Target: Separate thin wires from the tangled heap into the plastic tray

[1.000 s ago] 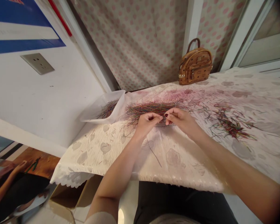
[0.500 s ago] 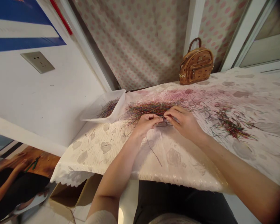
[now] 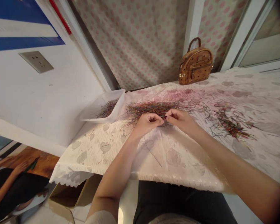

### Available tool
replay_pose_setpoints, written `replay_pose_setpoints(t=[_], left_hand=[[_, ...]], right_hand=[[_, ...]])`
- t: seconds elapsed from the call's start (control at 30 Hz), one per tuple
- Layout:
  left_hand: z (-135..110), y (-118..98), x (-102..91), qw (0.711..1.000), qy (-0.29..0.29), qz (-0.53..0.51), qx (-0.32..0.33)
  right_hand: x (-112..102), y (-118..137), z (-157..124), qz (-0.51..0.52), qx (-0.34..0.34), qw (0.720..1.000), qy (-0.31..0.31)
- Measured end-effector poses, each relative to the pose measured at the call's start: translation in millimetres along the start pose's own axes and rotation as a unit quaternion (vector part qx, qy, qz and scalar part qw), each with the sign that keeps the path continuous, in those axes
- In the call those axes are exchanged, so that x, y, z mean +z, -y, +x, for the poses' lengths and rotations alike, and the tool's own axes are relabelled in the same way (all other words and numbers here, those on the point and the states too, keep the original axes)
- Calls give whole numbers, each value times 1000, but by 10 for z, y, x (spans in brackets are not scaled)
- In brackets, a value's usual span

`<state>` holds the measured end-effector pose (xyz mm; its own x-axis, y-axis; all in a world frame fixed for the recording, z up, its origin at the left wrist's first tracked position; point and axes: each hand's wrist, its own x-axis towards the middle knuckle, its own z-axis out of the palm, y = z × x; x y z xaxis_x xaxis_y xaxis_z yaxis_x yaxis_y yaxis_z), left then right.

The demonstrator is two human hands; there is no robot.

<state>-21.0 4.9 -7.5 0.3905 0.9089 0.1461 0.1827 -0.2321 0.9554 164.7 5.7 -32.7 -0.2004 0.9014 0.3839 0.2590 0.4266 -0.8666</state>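
My left hand (image 3: pixel 148 124) is closed in a pinch, and a thin dark wire (image 3: pixel 151 151) trails from beneath it toward the table's front edge. Almost touching its fingertips, my right hand (image 3: pixel 180 119) pinches too; whatever lies between its thumb and finger is too small to make out. Just behind both hands spreads a long bundle of thin coloured wires (image 3: pixel 151 107), partly covered by the fingers. To the right lies a loose heap of short wire pieces (image 3: pixel 232 124).
A translucent plastic tray (image 3: pixel 118 112) with more wires stands at the left against the wall. A brown mini backpack (image 3: pixel 197 67) sits at the back of the cloth-covered table (image 3: pixel 177 168). Below left are a cardboard box (image 3: pixel 60 197) and another person's arms (image 3: pixel 4 186).
My fingertips have shifted slightly, with the right hand's fingers drawn lower and more curled. The trailing wire has moved a little to the left near my left hand.
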Motion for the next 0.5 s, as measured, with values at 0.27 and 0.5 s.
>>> replay_pose_setpoints(t=[0.27, 0.5], left_hand=[[12, -2, -40, 993, -2, -92, -80], [-2, -32, -64, 980, 1, -156, -119]], right_hand=[[40, 92, -76, -67, -114, 988, -82], [46, 125, -123, -199, -253, 944, -71]])
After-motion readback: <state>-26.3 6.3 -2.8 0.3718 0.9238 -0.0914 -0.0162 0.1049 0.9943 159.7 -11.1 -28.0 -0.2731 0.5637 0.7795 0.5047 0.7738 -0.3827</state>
